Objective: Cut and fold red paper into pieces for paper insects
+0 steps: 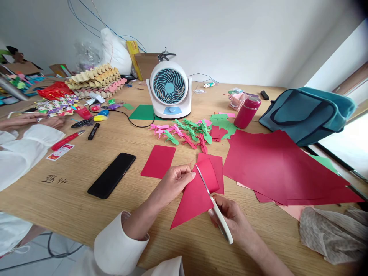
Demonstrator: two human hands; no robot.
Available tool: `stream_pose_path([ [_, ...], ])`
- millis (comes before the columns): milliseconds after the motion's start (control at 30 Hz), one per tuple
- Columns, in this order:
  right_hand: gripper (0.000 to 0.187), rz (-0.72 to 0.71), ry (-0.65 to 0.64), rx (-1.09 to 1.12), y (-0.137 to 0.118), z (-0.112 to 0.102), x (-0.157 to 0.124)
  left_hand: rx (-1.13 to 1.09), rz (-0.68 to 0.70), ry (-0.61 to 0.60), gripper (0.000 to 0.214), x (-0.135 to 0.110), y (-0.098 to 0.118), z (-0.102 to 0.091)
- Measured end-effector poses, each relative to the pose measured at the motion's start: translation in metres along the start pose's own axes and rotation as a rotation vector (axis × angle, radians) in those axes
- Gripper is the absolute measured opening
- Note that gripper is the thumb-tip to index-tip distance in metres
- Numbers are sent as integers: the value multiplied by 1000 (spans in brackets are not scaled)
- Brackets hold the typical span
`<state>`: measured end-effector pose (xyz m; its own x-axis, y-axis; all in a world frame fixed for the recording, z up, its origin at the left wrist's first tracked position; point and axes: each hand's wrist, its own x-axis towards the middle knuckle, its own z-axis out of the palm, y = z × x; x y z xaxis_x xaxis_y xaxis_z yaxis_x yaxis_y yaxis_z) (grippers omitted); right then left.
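My left hand point(172, 184) pinches the upper edge of a red paper sheet point(192, 199) held just above the wooden table point(71, 207). My right hand point(232, 220) is closed round white-handled scissors point(218, 214), whose blade runs up through the red sheet. The cut part of the sheet curls over to the right of the blade. A small red rectangle point(158, 161) lies flat just beyond my left hand.
A stack of large red sheets point(276, 165) lies right, a black phone point(112, 174) left. Folded pink, green and red paper shapes point(184, 132), a desk fan point(169, 90), a red bottle point(247, 112) and a teal bag point(307, 113) sit farther back. Another person's white sleeve point(25, 147) rests far left.
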<state>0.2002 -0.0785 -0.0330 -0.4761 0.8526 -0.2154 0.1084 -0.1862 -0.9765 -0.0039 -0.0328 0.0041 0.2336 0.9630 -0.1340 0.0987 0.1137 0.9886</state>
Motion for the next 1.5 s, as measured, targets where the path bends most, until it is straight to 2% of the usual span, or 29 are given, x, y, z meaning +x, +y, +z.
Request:
stream_pose_path([
  [333, 24, -5, 10, -15, -4, 2, 0, -37, -7, -19, 39, -1, 1, 2],
  [633, 22, -2, 15, 6, -4, 2, 1, -22, -15, -28, 38, -1, 1, 3],
  [967, 34, 19, 84, -36, -2, 2, 3, 15, 1, -17, 40, 1, -1, 2],
  [1133, 42, 29, 121, 39, 0, -6, 4, 152, 75, 90, 39, 12, -7, -10],
  [1300, 45, -20, 226, 20, 0, -24, 6, 466, 201, 259, 25, 31, -25, -30],
  [1400, 44, -56, 301, -37, 2, -37, 8, 664, 230, 337, 20, 46, -37, -37],
  [1500, 45, -85, 376, -99, 2, -48, 8, 739, 319, 396, 31, 58, -46, -41],
])
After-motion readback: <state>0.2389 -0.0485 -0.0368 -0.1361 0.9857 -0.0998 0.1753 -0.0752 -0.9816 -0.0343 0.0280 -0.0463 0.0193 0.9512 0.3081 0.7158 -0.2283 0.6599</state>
